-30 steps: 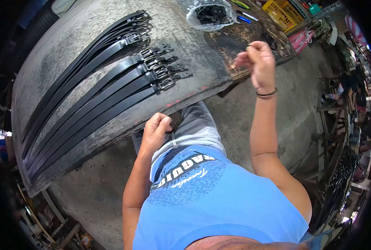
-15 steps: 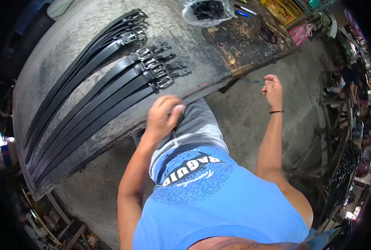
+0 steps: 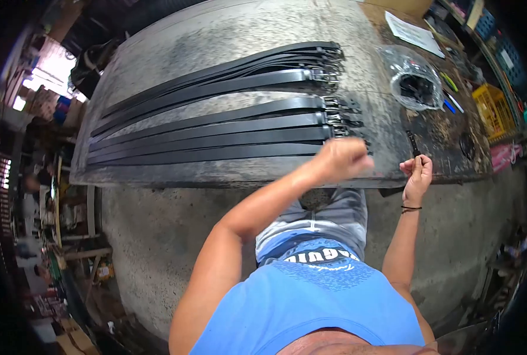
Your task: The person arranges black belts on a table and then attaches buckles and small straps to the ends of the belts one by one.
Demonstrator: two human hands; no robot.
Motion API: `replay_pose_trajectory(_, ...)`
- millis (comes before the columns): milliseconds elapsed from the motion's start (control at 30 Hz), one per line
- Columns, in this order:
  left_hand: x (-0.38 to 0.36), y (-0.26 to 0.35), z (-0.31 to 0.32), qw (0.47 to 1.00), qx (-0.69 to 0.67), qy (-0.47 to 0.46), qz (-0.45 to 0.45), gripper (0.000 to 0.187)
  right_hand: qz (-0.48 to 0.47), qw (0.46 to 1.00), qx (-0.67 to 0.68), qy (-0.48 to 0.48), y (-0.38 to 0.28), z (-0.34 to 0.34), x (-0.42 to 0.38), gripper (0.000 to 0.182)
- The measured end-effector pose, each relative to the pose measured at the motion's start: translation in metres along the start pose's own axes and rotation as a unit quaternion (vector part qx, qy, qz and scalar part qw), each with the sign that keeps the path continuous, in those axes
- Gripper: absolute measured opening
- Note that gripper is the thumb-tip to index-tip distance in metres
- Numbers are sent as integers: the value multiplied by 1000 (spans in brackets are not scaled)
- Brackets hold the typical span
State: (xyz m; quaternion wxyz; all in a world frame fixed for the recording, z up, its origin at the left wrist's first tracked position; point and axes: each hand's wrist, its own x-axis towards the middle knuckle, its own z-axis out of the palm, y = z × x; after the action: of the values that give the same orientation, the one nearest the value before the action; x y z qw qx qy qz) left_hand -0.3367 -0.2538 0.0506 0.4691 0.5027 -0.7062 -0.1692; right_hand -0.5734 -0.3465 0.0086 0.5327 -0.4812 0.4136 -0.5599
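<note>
Several black belts (image 3: 216, 125) lie lengthwise across the table in two groups, their metal buckles (image 3: 330, 112) toward the right. Small dark jagged pieces (image 3: 353, 123) rest beside the front group's buckles. My left hand (image 3: 341, 160) is over the table's front edge, close to the nearest buckles; its fingers look curled but motion smears them, and I cannot see anything in it. To the right, my right hand (image 3: 417, 174) pinches a short narrow black strap (image 3: 412, 143) between thumb and fingers, its free end pointing away from me.
A worn table (image 3: 216, 173) spans the front. At its right are a clear plastic bag (image 3: 414, 86) with black pieces, pens (image 3: 451, 103), a paper sheet (image 3: 414, 32) and a dark coil (image 3: 466, 145). A yellow crate (image 3: 493, 112) stands beyond. Shelving lines the left.
My view has turned, so the table now runs level across. My left hand has moved from in front of my lap to the buckles. My right hand has come to the table edge, still holding the strap.
</note>
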Motion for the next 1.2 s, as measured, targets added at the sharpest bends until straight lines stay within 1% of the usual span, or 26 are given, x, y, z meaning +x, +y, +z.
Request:
replay_pose_trajectory(33,13,-15,-14,999,27,44,-10,23,-9,1000,-6,-20,8,9,1,13)
replay_pose_trajectory(67,25,-33,-30,996,64,65,0,20,-20,999,-15,-36,15,16,2,13)
replay_pose_trajectory(133,36,-67,-51,977,170,115,-52,20,-18,999,-8,-37,28,35,2,14)
replay_pose_trajectory(167,38,-85,-59,966,212,133,-67,22,-9,999,-30,-42,38,40,1,15)
replay_pose_trajectory(200,38,-103,-68,953,260,130,-87,28,1,998,-52,-45,48,43,0,16)
replay_pose_trajectory(233,40,-115,-75,938,300,121,-127,38,-29,996,-64,-47,52,46,-1,16)
replay_pose_trajectory(267,41,-132,-82,931,323,136,-103,48,-60,994,-77,-48,53,49,-2,17)
replay_pose_trajectory(333,49,-145,-94,923,349,100,-131,56,-65,993,-90,-27,50,51,-3,16)
replay_pose_trajectory(400,58,-152,-95,920,363,107,-106,63,-46,992,-106,-40,45,52,-3,14)
replay_pose_trajectory(467,69,-160,-91,923,361,92,-94,63,-41,993,-101,-35,46,54,-4,15)
replay_pose_trajectory(533,78,-159,-86,917,372,23,-144,61,-50,991,-117,-31,46,55,-5,18)
replay_pose_trajectory(600,80,-157,-86,906,397,1,-144,57,-49,991,-125,-29,48,53,-5,21)
replay_pose_trajectory(667,79,-154,-91,897,438,24,-53,54,-48,992,-114,-32,47,53,-5,20)
replay_pose_trajectory(733,81,-134,-104,906,423,27,-15,39,-48,993,-102,-23,46,53,-5,20)
replay_pose_trajectory(800,77,-114,-113,925,373,77,2,33,-31,996,-83,-34,51,48,-4,20)
replay_pose_trajectory(867,63,-80,-121,947,300,64,-95,31,-29,996,-69,-38,48,48,-4,18)
replay_pose_trajectory(900,52,-74,-127,956,284,54,-56,30,-19,997,-71,-39,47,47,-3,18)
replay_pose_trajectory(933,44,-55,-129,969,231,56,-73,28,-9,996,-72,-42,46,47,-1,17)
replay_pose_trajectory(967,32,-51,-130,974,190,41,-119,26,-9,997,-72,-39,44,49,1,17)
replay_pose_trajectory(1000,21,-47,-129,975,148,23,-164,25,19,998,-47,-45,41,51,3,17)
replay_pose_trajectory(1033,16,-23,-130,967,103,-21,-232,23,45,998,-22,-46,38,52,2,16)
replay_pose_trajectory(1067,13,2,-129,952,56,-70,-293,22,37,997,-29,-61,37,57,-2,14)
replay_pose_trajectory(1100,2,6,-123,960,39,-84,-263,23,6,995,-17,-95,27,66,-9,13)
replay_pose_trajectory(1133,-8,9,-115,968,17,-103,-226,25,20,990,-54,-125,18,73,-17,13)
replay_pose_trajectory(1167,-11,18,-106,977,13,-113,-180,28,53,985,28,-163,15,81,-25,14)
replay_pose_trajectory(1200,-10,28,-100,984,2,-124,-124,32,85,978,14,-189,3,88,-35,14)
